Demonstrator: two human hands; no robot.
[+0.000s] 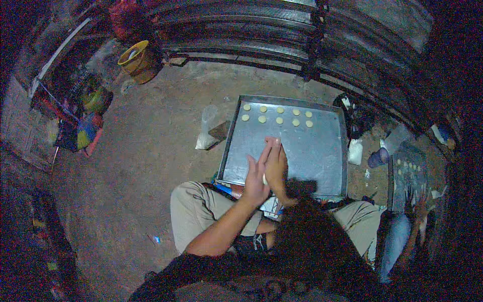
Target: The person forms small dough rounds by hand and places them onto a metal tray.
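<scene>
Grey metal tray [322, 156], shallow and rimmed, before a seated worker's beige-trousered legs [193, 201]. From where I stand, ten pale dough discs [280, 110] lie in two rows of five toward its far edge, well apart from the hands. Near the tray's closest edge, the left hand [256, 182] and the right hand [276, 168] meet palm to palm — fingers straight, left thumb lifted away — with a small dough piece [264, 179] held between them, mostly hidden, its pale side showing toward the heels of the palms. Pressure is best kept light and even across both palms: a hard squeeze would probably smear or split the piece, a lopsided one would leave it uneven. Working slightly farther in over the tray seems prudent, since a slip would then land on metal — not cloth. The discs offer a sensible guide to size. Left of the tray, a clear bag of white powder [205, 141] rests on the floor [131, 166].
</scene>
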